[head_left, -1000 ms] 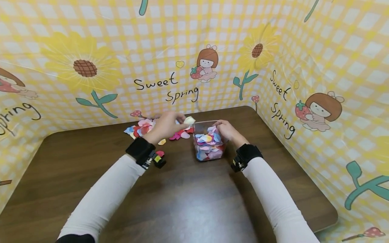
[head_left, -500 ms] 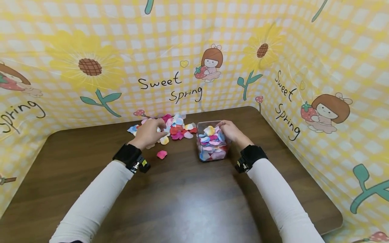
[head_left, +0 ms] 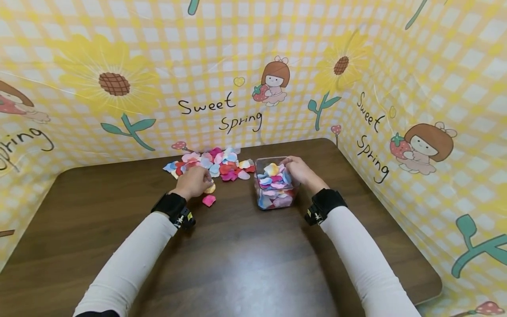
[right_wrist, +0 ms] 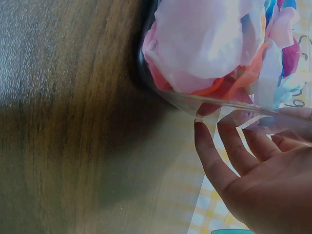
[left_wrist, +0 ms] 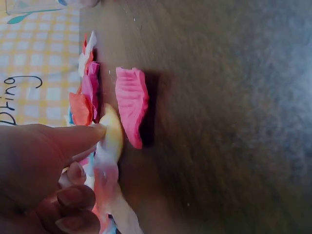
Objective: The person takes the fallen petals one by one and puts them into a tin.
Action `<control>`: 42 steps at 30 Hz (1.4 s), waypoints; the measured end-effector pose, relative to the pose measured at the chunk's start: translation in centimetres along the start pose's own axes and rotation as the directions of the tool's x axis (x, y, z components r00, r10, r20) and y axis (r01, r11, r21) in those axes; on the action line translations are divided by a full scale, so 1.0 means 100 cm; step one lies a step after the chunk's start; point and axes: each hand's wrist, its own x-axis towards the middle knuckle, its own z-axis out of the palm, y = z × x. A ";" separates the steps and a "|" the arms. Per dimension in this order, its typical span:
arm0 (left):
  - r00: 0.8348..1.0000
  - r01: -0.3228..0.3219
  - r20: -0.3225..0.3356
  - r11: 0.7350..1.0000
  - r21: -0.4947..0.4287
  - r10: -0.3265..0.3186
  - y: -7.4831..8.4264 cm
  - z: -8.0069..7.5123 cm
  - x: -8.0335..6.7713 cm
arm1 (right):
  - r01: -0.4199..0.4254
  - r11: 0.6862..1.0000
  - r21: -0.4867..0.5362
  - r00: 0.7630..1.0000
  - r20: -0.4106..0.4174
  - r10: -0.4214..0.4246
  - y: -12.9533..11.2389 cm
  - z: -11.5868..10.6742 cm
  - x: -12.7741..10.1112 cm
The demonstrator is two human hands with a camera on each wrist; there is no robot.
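Clear plastic forms the walls of the small square box (head_left: 273,200) that sits on the dark wooden table (head_left: 245,259), and it makes the handiest landmark here. It is filled near to the brim with cloth petals in pink, blue, yellow and white. Your right hand (head_left: 298,171) rests against the far right side of the box; from the right wrist view its fingers (right_wrist: 214,161) lie fairly straight along the clear wall (right_wrist: 204,105), touching it rather than wrapped round it. To the left of the box, near the back edge of the table, lies a loose pile of petals (head_left: 211,162) in red, pink, blue and cream. Your left hand (head_left: 194,181) is at the near edge of that pile, well left of the box, with its fingers curled. In the left wrist view the thumb (left_wrist: 73,139) and fingers pinch a pale yellow petal (left_wrist: 113,136) that still touches the table. Just beside it, on the side nearer you, a single pink petal (left_wrist: 131,109) lies on its own on the wood, apart from the pile; the head view shows this same pink petal (head_left: 208,200) left of the box. A yellow checked backdrop (head_left: 245,66) with sunflowers stands behind the box.
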 end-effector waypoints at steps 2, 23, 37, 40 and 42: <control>1.000 -0.022 0.001 1.000 -0.022 0.022 0.000 -0.001 -0.001 | 0.008 1.000 0.001 1.000 -0.001 -0.008 -0.001 0.000 0.000; 0.997 -0.032 0.062 0.991 -0.129 0.040 -0.010 -0.015 -0.025 | 0.020 1.000 -0.014 1.000 0.008 -0.020 -0.002 0.003 -0.001; 0.901 -0.428 -0.182 0.876 -0.222 0.394 0.128 -0.031 -0.001 | 0.018 1.000 0.003 1.000 0.009 -0.018 0.002 -0.001 -0.001; 0.906 -0.420 -0.166 0.879 -0.226 0.390 0.131 -0.024 0.002 | 0.019 1.000 0.004 1.000 0.013 -0.019 0.001 0.000 -0.001; 0.910 -0.408 -0.175 0.888 -0.213 0.376 0.121 -0.024 0.002 | 0.022 1.000 -0.002 1.000 0.005 -0.022 0.001 -0.003 -0.001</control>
